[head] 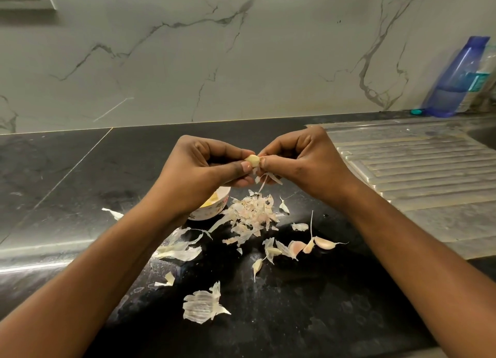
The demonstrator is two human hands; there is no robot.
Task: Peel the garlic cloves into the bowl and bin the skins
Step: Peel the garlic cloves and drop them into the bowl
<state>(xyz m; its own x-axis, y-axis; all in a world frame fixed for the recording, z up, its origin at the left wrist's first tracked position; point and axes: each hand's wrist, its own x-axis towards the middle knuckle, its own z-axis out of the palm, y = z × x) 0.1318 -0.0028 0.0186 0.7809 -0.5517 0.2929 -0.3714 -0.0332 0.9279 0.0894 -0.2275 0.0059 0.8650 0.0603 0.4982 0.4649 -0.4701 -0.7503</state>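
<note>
Head view, the only one we have. Left hand (212, 167) pinches a garlic clove (252, 159) between thumb and forefinger tips, fingers curled tight on it, mid-air above the desk (308, 304). Right hand (300, 164) fingers are narrow too, pinching skin at the clove's right end. A loose skin strip (265, 179) hangs down from that pinch. Reads as mid-peel: left anchors, right strips. The clove's top looks bare and yellowish.

The clove is held above the skin pile (252, 215), likely so scraps drop onto one heap for a single sweep to the bin. No bin in frame. The bowl (212, 213) sits just left of the pile, mostly hidden under the left wrist. That makes for a short drop once the clove is clean. Something yellow inside it, can't tell what.

Unpeeled cloves (326, 243) lie near the right forearm, apart from the pile, probably so stock and waste don't mix. More husk bits are scattered around, incl. a big bulb husk (202, 305) at the front. Steel drainboard (416, 164) to the right and blue bottle (456, 78) at the wall, both well apart from the work.

Judgement: partway. Several cloves left, skins not binned yet.
</note>
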